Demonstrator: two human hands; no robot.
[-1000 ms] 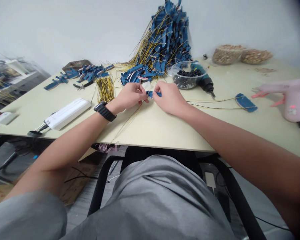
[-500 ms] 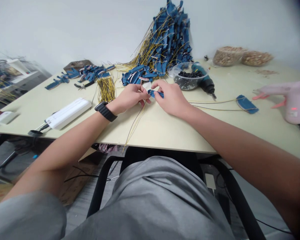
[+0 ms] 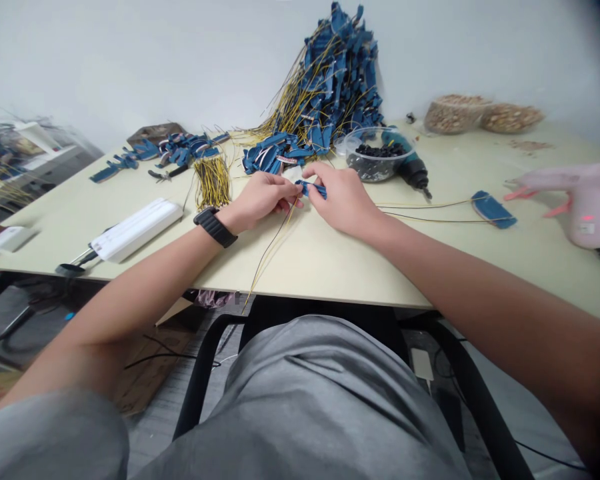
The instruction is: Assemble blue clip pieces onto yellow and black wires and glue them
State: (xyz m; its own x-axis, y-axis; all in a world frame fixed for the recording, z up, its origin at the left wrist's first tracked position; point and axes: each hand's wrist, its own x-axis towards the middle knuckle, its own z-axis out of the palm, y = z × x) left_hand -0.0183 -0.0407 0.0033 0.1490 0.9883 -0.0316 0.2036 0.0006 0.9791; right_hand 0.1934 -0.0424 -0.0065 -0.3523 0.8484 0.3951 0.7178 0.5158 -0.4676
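Just above the table, my right hand (image 3: 344, 199) is closed on a small blue piece (image 3: 317, 191), holding it between thumb and fingers. My left hand (image 3: 264, 200), with a black watch on its wrist, pinches at the left end of that piece, where thin wires (image 3: 266, 252) come out. These yellow and dark wires hang down past the table's front edge. The exact grip of the left fingertips is partly hidden. Behind the hands lies a small white scrap (image 3: 294, 173). A second blue piece with two wires (image 3: 494, 209) rests to the right.
A tall heap of wired blue pieces (image 3: 343, 80) leans on the wall. Around it are a tub of black parts (image 3: 377, 160), a drill (image 3: 416, 172), a pink glue gun (image 3: 587, 200), a yellow wire bundle (image 3: 213, 181), pliers (image 3: 166, 175) and a white box (image 3: 137, 228).
My left fingers have closed in tighter at the end of the blue piece and shifted slightly right. My right hand keeps its hold almost unmoved.
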